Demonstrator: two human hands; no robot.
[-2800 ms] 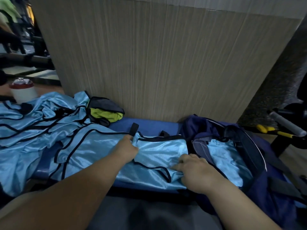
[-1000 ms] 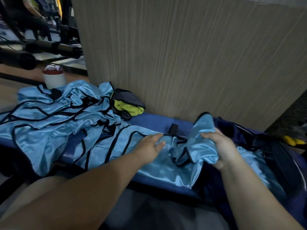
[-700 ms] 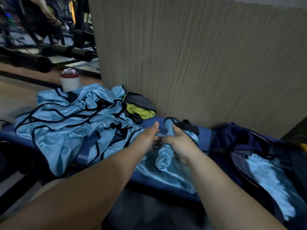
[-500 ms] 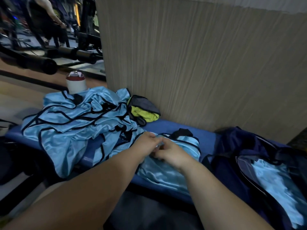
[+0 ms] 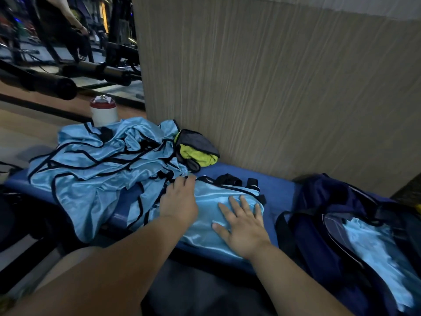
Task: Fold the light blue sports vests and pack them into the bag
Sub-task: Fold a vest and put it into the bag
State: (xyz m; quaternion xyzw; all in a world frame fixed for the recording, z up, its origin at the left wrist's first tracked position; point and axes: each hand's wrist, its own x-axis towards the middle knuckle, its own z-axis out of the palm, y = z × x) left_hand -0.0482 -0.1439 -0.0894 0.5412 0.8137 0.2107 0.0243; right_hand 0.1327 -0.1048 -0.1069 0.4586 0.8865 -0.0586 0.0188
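A folded light blue vest [image 5: 211, 201] with black trim lies on the blue bench [image 5: 280, 195] in front of me. My right hand [image 5: 241, 226] presses flat on it, fingers spread. My left hand [image 5: 180, 201] rests on the vest's left edge, fingers reaching toward the pile. A heap of unfolded light blue vests [image 5: 98, 163] covers the bench's left part. The dark blue bag [image 5: 323, 215] stands open at the right, with light blue fabric [image 5: 373, 245] inside it.
A yellow-green and grey cloth [image 5: 198, 151] lies against the wooden panel [image 5: 273, 87] behind the bench. A white cup with a red lid [image 5: 103, 111] stands behind the pile. Black gym equipment [image 5: 68, 76] and a person are at the far left.
My right hand carried the vest's right half over to the left and folded it. Both hands then let go, and the right one spread flat on the folded vest.
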